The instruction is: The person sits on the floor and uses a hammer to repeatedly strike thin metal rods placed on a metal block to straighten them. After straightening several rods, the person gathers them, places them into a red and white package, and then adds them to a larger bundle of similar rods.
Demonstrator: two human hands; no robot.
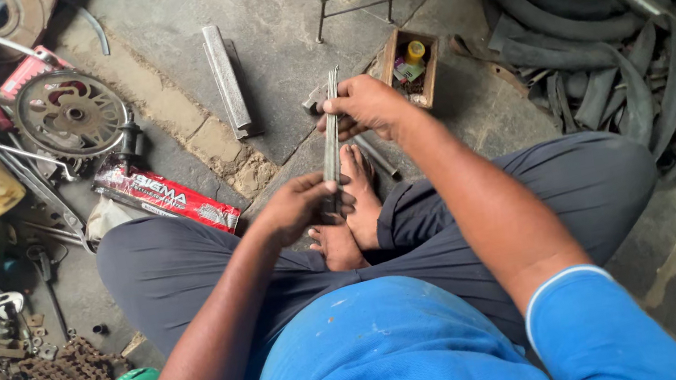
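Observation:
I sit cross-legged on a stone floor and hold a long flat metal file [331, 132] upright in front of me. My right hand [365, 106] grips its upper part. My left hand [297, 205] grips its lower end, close above my bare feet [351, 215]. Both hands are closed around the same tool. The file's lowest tip is hidden behind my left hand.
A metal bar [226, 79] lies on the floor ahead. A small wooden box [411, 68] of bits stands beside my right hand. A sprocket wheel [71, 115], a red packet [166, 197], a rusty chain [73, 369] and tools lie left. Rubber tyre strips [586, 42] are piled right.

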